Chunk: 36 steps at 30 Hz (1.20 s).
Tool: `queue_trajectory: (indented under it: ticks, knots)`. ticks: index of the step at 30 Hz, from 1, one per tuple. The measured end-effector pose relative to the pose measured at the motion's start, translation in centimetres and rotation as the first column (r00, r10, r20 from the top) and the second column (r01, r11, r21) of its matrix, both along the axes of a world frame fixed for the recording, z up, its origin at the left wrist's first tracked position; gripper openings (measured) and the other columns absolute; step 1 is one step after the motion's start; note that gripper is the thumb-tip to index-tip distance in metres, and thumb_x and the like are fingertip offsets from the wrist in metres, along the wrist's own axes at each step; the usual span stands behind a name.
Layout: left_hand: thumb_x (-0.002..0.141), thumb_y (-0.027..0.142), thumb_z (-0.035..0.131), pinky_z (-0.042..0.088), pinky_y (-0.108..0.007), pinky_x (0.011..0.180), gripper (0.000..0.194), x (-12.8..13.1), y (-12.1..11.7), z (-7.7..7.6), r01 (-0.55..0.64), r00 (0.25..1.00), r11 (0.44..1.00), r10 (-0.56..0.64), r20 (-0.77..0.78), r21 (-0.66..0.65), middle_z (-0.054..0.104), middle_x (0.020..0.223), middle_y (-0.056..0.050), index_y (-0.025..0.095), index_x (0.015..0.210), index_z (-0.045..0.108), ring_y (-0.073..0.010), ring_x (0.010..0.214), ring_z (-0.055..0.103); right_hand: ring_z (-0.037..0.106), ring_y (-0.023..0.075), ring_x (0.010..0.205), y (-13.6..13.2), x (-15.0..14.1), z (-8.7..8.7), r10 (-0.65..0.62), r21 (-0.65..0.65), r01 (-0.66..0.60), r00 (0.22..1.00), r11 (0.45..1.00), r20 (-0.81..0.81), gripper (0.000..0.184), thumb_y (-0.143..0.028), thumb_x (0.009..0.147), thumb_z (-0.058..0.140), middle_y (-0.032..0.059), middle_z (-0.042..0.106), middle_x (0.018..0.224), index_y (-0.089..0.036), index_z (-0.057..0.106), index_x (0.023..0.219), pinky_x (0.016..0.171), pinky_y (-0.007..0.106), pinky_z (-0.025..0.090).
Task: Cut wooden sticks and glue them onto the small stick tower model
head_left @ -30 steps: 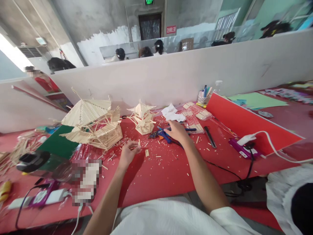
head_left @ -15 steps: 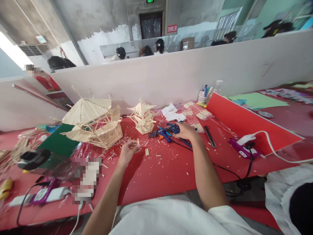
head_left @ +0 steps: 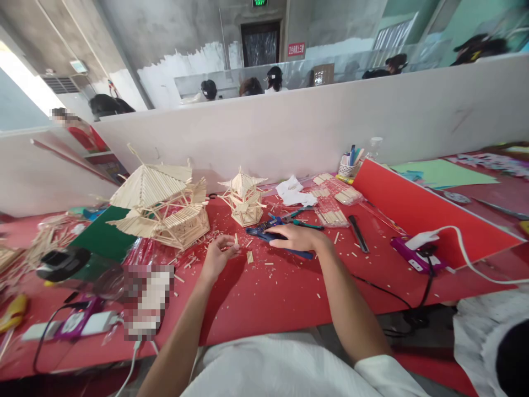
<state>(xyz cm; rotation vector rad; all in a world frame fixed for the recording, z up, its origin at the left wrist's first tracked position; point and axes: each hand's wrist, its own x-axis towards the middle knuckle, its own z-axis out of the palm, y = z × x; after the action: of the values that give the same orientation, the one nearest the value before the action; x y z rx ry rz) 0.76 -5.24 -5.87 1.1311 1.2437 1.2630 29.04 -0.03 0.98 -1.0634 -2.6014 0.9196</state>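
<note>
My left hand is closed in a pinch on a short pale wooden stick, held just above the red table. My right hand reaches over blue-handled pliers with its fingers curled on them; the palm hides part of the tool. Beneath and behind it, other tools overlap, among them green-handled pliers. Between my hands lies a small flat piece of joined sticks. A small stick pagoda stands just beyond, and a larger stick pavilion is to the left.
Stick scraps litter the red table. At right are bagged sticks, a utility knife, a red board and a purple power strip. A bottle stands left. A white partition closes the back.
My right hand has moved left and nearer, bringing the blue-handled pliers along. Green-handled pliers now show behind it. My left hand keeps its pinch on the stick.
</note>
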Motion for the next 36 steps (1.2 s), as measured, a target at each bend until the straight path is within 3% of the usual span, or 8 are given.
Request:
queue_trajectory:
  ticks: [9,24,27,31,36]
  knots:
    - [0.058,0.038,0.09,0.06,-0.033,0.071,0.054,0.3,-0.7,1.3,0.04,0.997,0.998,-0.036,0.066,-0.054,0.068,0.071,0.002,0.019,0.096,0.056,-0.0172,0.066,0.071,0.048,0.0311,0.139,-1.0,-2.4,-0.5,0.0,-0.045,0.003,0.997,0.999,0.081,0.057,-0.052,0.102,0.039,0.0088,0.051,0.153,-0.025,0.048,0.151,0.114,0.044,0.036]
    - [0.059,0.037,0.09,0.06,-0.032,0.071,0.056,0.2,-0.9,0.9,0.098,0.995,0.987,-0.094,0.037,-0.126,0.072,0.075,-0.001,0.02,0.096,0.052,-0.0182,0.066,0.072,0.06,0.0298,0.125,-1.2,-2.8,-0.4,0.03,-0.025,-0.028,0.998,0.999,0.06,0.05,-0.049,0.102,0.04,0.0087,0.062,0.141,-0.027,0.058,0.144,0.102,0.037,0.044]
    - [0.059,0.034,0.09,0.06,-0.032,0.071,0.059,0.3,-0.9,0.9,0.099,0.994,0.985,-0.093,0.048,-0.144,0.072,0.076,-0.001,0.021,0.101,0.05,-0.0183,0.067,0.073,0.064,0.0281,0.119,-1.3,-3.0,-0.1,0.058,-0.032,-0.056,0.997,0.998,0.056,0.047,-0.046,0.101,0.043,0.0077,0.068,0.134,-0.027,0.061,0.14,0.096,0.033,0.046]
    - [0.058,0.03,0.09,0.06,-0.033,0.07,0.061,0.3,-0.9,0.8,0.1,0.994,0.982,-0.093,0.05,-0.159,0.072,0.075,0.0,0.021,0.103,0.05,-0.0187,0.065,0.073,0.071,0.0248,0.095,-1.6,-3.3,0.5,0.105,-0.044,-0.102,0.992,0.994,0.073,0.045,-0.044,0.101,0.042,0.0082,0.077,0.112,-0.024,0.068,0.133,0.082,0.029,0.047]
    - [0.059,0.029,0.088,0.06,-0.034,0.072,0.06,0.3,-0.9,0.7,0.097,0.994,0.982,-0.088,0.056,-0.164,0.073,0.076,-0.001,0.021,0.103,0.048,-0.0196,0.067,0.074,0.07,0.0224,0.081,-1.7,-3.4,0.8,0.064,-0.032,-0.062,0.994,0.998,0.084,0.046,-0.045,0.101,0.043,0.0077,0.078,0.094,-0.021,0.071,0.128,0.077,0.028,0.044]
